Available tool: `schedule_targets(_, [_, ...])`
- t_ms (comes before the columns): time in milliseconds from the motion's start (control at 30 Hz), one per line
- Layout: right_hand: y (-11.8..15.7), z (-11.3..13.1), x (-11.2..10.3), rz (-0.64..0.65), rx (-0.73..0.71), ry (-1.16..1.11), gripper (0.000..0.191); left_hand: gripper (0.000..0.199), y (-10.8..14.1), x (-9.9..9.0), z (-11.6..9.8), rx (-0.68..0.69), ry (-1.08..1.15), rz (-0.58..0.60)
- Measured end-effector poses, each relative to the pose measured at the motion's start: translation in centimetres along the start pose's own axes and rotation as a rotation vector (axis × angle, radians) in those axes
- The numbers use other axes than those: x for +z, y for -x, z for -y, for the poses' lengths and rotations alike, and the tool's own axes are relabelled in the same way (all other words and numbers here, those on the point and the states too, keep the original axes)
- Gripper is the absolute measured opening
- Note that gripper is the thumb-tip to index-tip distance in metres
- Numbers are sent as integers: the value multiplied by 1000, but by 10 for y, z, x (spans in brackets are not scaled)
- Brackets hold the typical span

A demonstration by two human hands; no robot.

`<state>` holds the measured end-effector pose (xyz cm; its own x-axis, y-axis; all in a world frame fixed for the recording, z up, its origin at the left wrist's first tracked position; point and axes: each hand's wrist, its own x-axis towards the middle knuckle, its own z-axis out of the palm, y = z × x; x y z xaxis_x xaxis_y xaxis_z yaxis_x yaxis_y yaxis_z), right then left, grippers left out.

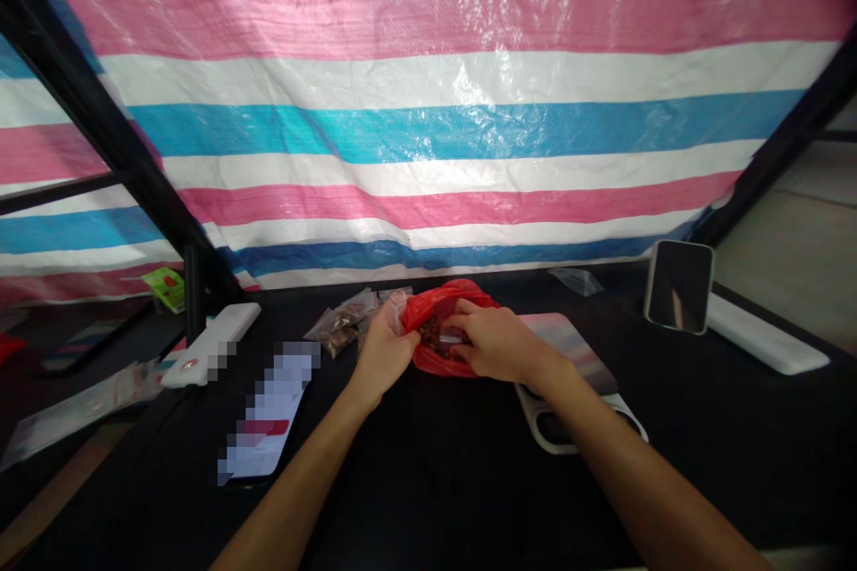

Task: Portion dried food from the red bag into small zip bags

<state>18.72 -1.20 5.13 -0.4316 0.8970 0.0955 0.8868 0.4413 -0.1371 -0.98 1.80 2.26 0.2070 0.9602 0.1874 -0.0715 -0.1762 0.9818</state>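
Nearest us, our forearms reach in from the bottom edge across the black worktop. Our left hand pinches the left edge of a red plastic bag, its fingers together on the film. Our right hand lies over the bag's mouth, fingers curled inward, though we cannot tell whether they clamp anything. The bag sits between our hands, its long axis running left to right, mouth open upward, with brown pieces showing inside.

Left of our arm lies a pixelated white card, and farther left a white power bank. A curved white stand sits under our right wrist, with a pastel card just beyond it. Small clear bags of brown pieces touch the red bag's far left. Farther right, a phone stands tilted. A striped tarpaulin closes off the far side.
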Motion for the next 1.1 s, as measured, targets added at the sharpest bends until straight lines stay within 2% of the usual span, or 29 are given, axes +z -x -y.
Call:
schedule_targets(133, [-1,2,2,5,14,10,25,50,0,0,1,34,20,7])
schedule_targets(300, [-4,7,8,2,40,-9,34,50,2,1,-1,-4,79,41])
schedule_targets(467, [-9,17,18,-39,148,25,30,48,-1,0,5,36,43,-21])
schedule_targets(633, [-9,24,19,-59,185,84,34,49,-4,-6,16,49,-70,113])
schedule_targets(767, [-9,24,17,-36,178,119,38,49,-3,-7,21,52,-140,136])
schedule_targets(933, [-10,22,21,-31,171,62,35,48,-2,-5,19,10,-71,113])
schedule_targets(1100, [-12,20,24,-85,225,-77,27,41,-6,-7,16,-13,-8,92])
